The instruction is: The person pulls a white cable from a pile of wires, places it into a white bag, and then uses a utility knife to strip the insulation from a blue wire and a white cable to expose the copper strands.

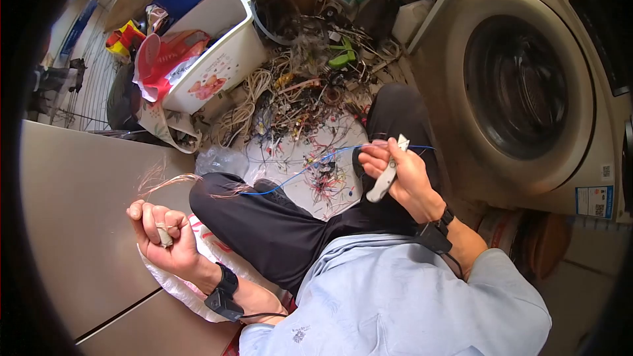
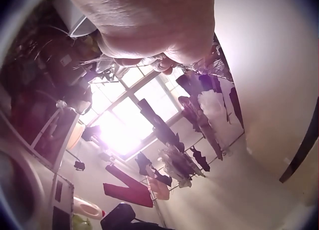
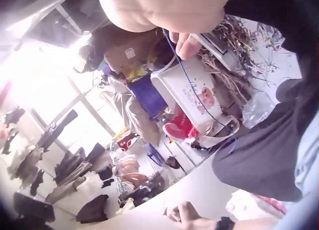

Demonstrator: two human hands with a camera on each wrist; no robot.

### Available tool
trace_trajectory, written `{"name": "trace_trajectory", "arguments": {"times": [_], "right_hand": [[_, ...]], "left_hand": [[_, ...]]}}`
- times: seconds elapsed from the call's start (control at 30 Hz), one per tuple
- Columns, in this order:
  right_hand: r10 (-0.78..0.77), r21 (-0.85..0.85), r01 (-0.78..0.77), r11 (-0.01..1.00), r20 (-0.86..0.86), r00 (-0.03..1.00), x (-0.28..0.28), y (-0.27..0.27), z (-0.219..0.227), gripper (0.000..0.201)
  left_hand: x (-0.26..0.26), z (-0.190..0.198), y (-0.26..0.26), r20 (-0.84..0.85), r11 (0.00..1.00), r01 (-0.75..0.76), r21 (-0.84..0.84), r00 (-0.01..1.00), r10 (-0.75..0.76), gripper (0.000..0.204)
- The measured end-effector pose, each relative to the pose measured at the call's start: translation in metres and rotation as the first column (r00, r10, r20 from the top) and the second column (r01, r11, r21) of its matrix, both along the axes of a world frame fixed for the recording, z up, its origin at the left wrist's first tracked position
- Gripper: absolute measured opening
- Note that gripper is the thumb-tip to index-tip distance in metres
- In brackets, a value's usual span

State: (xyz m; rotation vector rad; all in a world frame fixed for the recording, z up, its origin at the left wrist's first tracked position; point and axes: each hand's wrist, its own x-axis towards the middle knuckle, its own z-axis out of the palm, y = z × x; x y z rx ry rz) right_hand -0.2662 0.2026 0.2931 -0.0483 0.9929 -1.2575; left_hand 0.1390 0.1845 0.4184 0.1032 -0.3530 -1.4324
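In the head view my left hand is curled into a fist at the lower left, with a whitish wrap around one finger. Loose copper wire strands spread from just beyond its knuckles and cross my left knee. They meet a thin blue wire, which runs over the floor to my right hand. That hand grips a pale grey utility knife, with the wire passing by the thumb and its end sticking out to the right. The left palm's inside is hidden.
A white floor area between my legs bears scattered wire scraps, and a cable heap lies beyond. A white bin stands at the back left. On the right is a washing machine; a grey panel flanks my left hand.
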Motion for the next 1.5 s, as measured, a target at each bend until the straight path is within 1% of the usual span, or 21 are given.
{"name": "trace_trajectory", "arguments": {"times": [0.17,0.3,0.33,0.4,0.43,0.5,0.63,0.8,0.87,0.97,1.0,1.07,1.13,1.2,1.23,1.27,1.3,1.33,1.4,1.47,1.5], "right_hand": [[-0.215,-0.089,0.217,0.972,0.031,0.976,-0.010,-0.044,-0.005,0.026],[-0.258,-0.136,0.261,0.956,0.038,0.965,-0.033,-0.071,0.007,0.025],[-0.344,-0.129,0.357,0.925,0.112,0.932,-0.036,-0.078,0.009,0.023],[-0.266,-0.202,0.345,0.917,0.336,0.904,-0.056,-0.095,0.005,0.020],[-0.266,-0.203,0.345,0.916,0.336,0.903,-0.057,-0.100,0.003,0.020],[-0.114,-0.282,0.136,0.950,0.095,0.989,-0.044,-0.107,0.016,0.019],[-0.086,-0.317,0.076,0.946,-0.019,0.996,-0.066,-0.133,0.004,0.021],[-0.213,-0.295,0.140,0.945,-0.232,0.949,-0.121,-0.158,0.008,0.020],[-0.208,-0.296,0.127,0.947,-0.259,0.943,-0.127,-0.161,0.009,0.020],[-0.091,-0.310,-0.008,0.951,-0.304,0.948,-0.122,-0.166,0.017,0.019],[-0.030,-0.304,-0.086,0.949,-0.357,0.934,-0.120,-0.163,0.023,0.019],[0.092,-0.276,-0.240,0.931,-0.458,0.884,-0.117,-0.156,0.034,0.018],[0.133,-0.271,-0.285,0.919,-0.468,0.873,-0.116,-0.151,0.037,0.020],[0.134,-0.227,-0.307,0.924,-0.559,0.818,-0.119,-0.148,0.038,0.020],[0.084,-0.228,-0.277,0.934,-0.611,0.787,-0.121,-0.146,0.041,0.020],[0.076,-0.232,-0.270,0.935,-0.612,0.787,-0.126,-0.147,0.043,0.020],[-0.003,-0.261,-0.215,0.941,-0.641,0.767,-0.136,-0.149,0.046,0.019],[-0.081,-0.288,-0.156,0.945,-0.667,0.740,-0.146,-0.150,0.047,0.019],[-0.157,-0.315,-0.100,0.944,-0.695,0.702,-0.161,-0.160,0.047,0.017],[-0.192,-0.321,-0.094,0.943,-0.751,0.632,-0.168,-0.173,0.047,0.016],[-0.227,-0.329,-0.086,0.940,-0.795,0.562,-0.170,-0.182,0.044,0.015]], "left_hand": [[0.009,-0.010,0.005,-0.036,0.999,-0.018,0.029,0.999,0.019,0.022],[0.027,-0.021,0.006,-0.106,0.991,-0.070,0.113,0.991,0.082,0.022],[0.036,-0.027,0.007,-0.106,0.992,-0.071,0.104,0.991,0.082,0.022],[0.052,-0.035,0.007,-0.162,0.971,-0.131,0.198,0.973,0.164,0.018],[0.058,-0.036,0.007,-0.205,0.952,-0.162,0.260,0.954,0.218,0.016],[0.069,-0.039,0.008,-0.229,0.950,-0.179,0.257,0.943,0.240,0.015],[0.092,-0.034,0.018,-0.244,0.946,-0.233,0.224,0.927,0.286,0.014],[0.114,-0.026,0.023,-0.346,0.913,-0.361,0.191,0.845,0.406,0.014],[0.118,-0.028,0.017,-0.362,0.934,-0.320,0.161,0.861,0.357,0.014],[0.113,-0.023,0.001,-0.355,0.920,-0.371,0.129,0.849,0.392,0.016],[0.107,-0.018,-0.010,-0.238,0.848,-0.509,0.145,0.814,0.529,0.014],[0.093,-0.010,-0.035,0.005,0.651,-0.750,0.122,0.656,0.755,0.018],[0.062,-0.015,-0.067,0.401,0.470,-0.865,-0.172,0.375,0.836,0.021],[0.020,-0.017,-0.107,0.696,0.280,-0.822,-0.496,-0.184,0.694,0.022],[0.004,-0.023,-0.109,0.769,0.415,-0.668,-0.617,-0.400,0.499,0.019],[-0.007,-0.030,-0.113,0.725,0.572,-0.491,-0.657,-0.619,0.302,0.017],[-0.005,-0.043,-0.118,0.626,0.677,-0.281,-0.681,-0.702,0.339,0.016],[0.000,-0.057,-0.120,0.518,0.753,-0.054,-0.656,-0.758,0.396,0.015],[0.007,-0.078,-0.112,0.570,0.932,0.049,-0.359,-0.779,0.260,0.015],[0.016,-0.086,-0.101,0.457,0.925,0.306,-0.225,-0.805,0.378,0.020],[0.005,-0.070,-0.094,0.612,0.964,0.256,-0.073,-0.752,0.246,0.021]]}}
